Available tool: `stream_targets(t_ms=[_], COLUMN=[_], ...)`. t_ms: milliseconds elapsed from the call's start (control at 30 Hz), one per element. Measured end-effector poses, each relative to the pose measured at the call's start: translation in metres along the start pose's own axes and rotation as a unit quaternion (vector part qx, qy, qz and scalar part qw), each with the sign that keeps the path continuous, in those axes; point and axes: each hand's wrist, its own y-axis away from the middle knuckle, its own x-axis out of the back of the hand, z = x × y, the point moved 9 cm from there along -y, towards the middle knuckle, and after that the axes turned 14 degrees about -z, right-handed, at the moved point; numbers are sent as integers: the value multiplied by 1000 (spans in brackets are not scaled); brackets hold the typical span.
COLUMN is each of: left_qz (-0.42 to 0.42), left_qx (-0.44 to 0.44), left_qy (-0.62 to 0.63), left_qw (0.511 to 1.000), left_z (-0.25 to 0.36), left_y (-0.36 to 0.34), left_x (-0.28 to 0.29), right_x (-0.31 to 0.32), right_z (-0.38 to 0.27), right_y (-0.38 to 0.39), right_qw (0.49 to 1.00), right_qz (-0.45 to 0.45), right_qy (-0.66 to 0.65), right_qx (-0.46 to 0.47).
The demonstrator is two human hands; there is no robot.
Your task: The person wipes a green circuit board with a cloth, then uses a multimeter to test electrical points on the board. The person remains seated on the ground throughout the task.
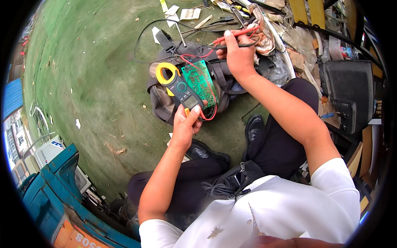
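Note:
My left hand (185, 124) is closed on the lower end of a yellow and black clamp meter (185, 91), which has a dial and small display. Partly beneath the meter, a green circuit board (200, 78) rests on a dark grey bag (159, 109). Up and to the right, my right hand (239, 56) grips a red test probe (229, 35) and a black test probe (237, 46) above the bag's far part. Red and black leads loop between meter and probes.
Paper scraps (190, 13), cables and piled plastic debris (281, 58) lie beyond and right of the bag. A black panel (343, 91) stands at the right. Teal metal equipment (62, 186) and a white outdoor unit (47, 153) are at lower left. Green floor (91, 82) surrounds the bag.

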Motion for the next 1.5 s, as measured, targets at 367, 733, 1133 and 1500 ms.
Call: stream_targets(t_ms=[367,733,1133,1500], left_qz=[92,91,81,70], left_qx=[-65,-89,-91,-71], left_qy=[-76,-69,-82,-60], left_qw=[991,989,989,993], left_z=[19,32,39,36], left_y=[-7,-10,-22,-21], left_x=[17,28,33,34], right_x=[-42,-45,-46,-38], right_z=[56,56,65,103], right_y=[28,16,16,34], right_qw=[991,985,986,964], right_qz=[-131,-151,-148,-166], right_qy=[6,28,3,-73], right_qx=[-22,-83,-82,-193])
